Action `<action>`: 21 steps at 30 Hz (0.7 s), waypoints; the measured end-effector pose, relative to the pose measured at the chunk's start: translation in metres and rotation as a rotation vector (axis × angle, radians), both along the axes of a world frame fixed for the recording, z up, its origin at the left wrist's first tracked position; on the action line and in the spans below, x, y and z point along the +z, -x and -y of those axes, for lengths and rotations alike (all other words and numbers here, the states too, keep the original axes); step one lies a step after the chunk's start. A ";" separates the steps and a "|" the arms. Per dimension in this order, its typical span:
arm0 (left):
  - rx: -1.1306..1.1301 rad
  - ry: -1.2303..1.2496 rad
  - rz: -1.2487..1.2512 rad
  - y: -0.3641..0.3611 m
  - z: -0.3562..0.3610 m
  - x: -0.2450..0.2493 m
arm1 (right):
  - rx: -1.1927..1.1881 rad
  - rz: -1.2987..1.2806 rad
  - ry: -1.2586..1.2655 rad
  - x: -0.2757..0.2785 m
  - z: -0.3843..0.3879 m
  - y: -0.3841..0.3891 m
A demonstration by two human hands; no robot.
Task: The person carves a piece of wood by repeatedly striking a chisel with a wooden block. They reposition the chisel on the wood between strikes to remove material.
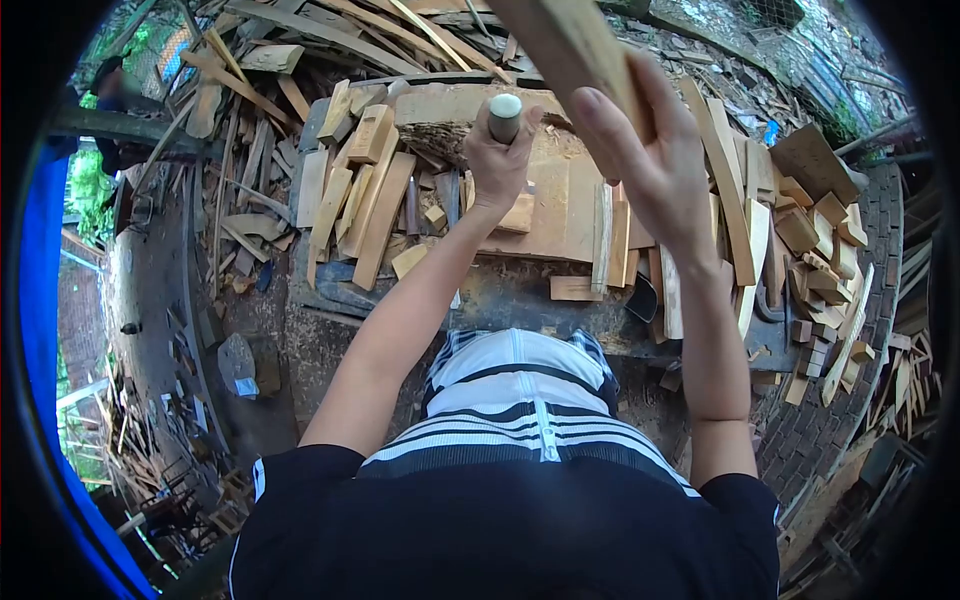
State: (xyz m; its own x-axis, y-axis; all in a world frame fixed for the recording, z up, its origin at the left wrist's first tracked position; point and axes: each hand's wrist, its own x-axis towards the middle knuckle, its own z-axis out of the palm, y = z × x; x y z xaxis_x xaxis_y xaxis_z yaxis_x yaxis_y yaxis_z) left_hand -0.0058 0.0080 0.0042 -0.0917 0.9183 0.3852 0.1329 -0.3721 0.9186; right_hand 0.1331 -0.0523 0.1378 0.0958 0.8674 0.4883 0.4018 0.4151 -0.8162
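Note:
My left hand (496, 172) is closed around an upright round handle (505, 110) with a pale, flat end facing up at me. Its lower part is hidden, so the kind of tool cannot be told. High and close to the camera, my right hand (665, 165) grips a thick length of wood (575, 45), thumb on one side and fingers on the other. The far end of that wood runs out of view at the top. Below both hands lies a broad wooden board (565, 205) on the workbench, with a small wood block (517, 214) beside my left wrist.
Wood strips and blocks (370, 190) crowd the bench's left side. Long boards (725, 190) lie at the right, beside a heap of cut blocks (825, 240). Scrap timber (340, 35) is piled beyond the bench. A person (120, 110) is at the far left.

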 end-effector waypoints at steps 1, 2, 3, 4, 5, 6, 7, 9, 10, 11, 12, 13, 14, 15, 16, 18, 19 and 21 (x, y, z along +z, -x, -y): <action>-0.023 -0.057 0.029 -0.001 0.003 0.003 | -0.010 0.096 0.132 -0.004 0.004 0.002; -0.022 -0.063 0.031 0.001 0.002 0.001 | -0.024 0.192 0.261 -0.007 0.010 0.002; -0.026 -0.071 0.044 0.002 0.002 -0.003 | -0.014 0.461 0.360 -0.014 0.011 0.005; -0.038 -0.080 0.056 0.003 0.001 -0.008 | 0.000 0.461 0.388 -0.017 0.012 0.004; -0.028 -0.101 0.080 0.002 -0.002 -0.011 | -0.004 0.395 0.352 -0.020 0.012 0.001; -0.026 -0.106 0.082 0.005 -0.009 -0.018 | 0.004 0.324 0.323 -0.025 0.015 0.002; 0.032 -0.050 0.139 0.012 -0.017 -0.028 | 0.009 0.318 0.330 -0.031 0.021 0.004; 0.105 0.125 0.245 0.030 -0.024 -0.018 | 0.078 -0.135 0.437 -0.040 0.029 0.002; 0.108 0.122 0.248 0.038 -0.028 -0.014 | 0.080 -0.132 0.435 -0.043 0.034 0.000; 0.207 0.196 0.439 0.045 -0.031 -0.010 | 0.047 -0.233 0.526 -0.045 0.040 -0.001; 0.305 0.267 0.630 0.052 -0.034 -0.007 | 0.013 -0.335 0.614 -0.049 0.046 -0.003; 0.355 0.274 0.645 0.060 -0.037 -0.009 | -0.008 -0.335 0.622 -0.059 0.051 -0.005; 0.401 0.281 0.662 0.066 -0.036 -0.007 | -0.009 -0.332 0.611 -0.067 0.055 -0.009; 0.415 0.308 0.670 0.069 -0.035 -0.006 | -0.018 -0.351 0.642 -0.074 0.061 -0.013; 0.412 0.308 0.675 0.067 -0.032 -0.001 | -0.027 -0.368 0.678 -0.080 0.068 -0.017; 0.228 0.290 0.648 0.063 -0.025 0.005 | -0.065 -0.384 0.687 -0.087 0.078 -0.018; 0.149 0.275 0.601 0.059 -0.025 0.000 | -0.100 -0.402 0.691 -0.090 0.081 -0.019; 0.036 0.219 0.414 0.038 -0.012 0.009 | -0.123 -0.412 0.680 -0.097 0.086 -0.021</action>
State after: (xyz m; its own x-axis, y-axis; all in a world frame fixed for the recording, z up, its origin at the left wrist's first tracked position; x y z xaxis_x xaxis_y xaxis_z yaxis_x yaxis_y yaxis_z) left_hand -0.0438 0.0204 0.0131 -0.2301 0.9673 0.1067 -0.2516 -0.1650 0.9537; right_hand 0.1540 -0.1386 0.0408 0.2672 0.9337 -0.2385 0.0237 -0.2538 -0.9670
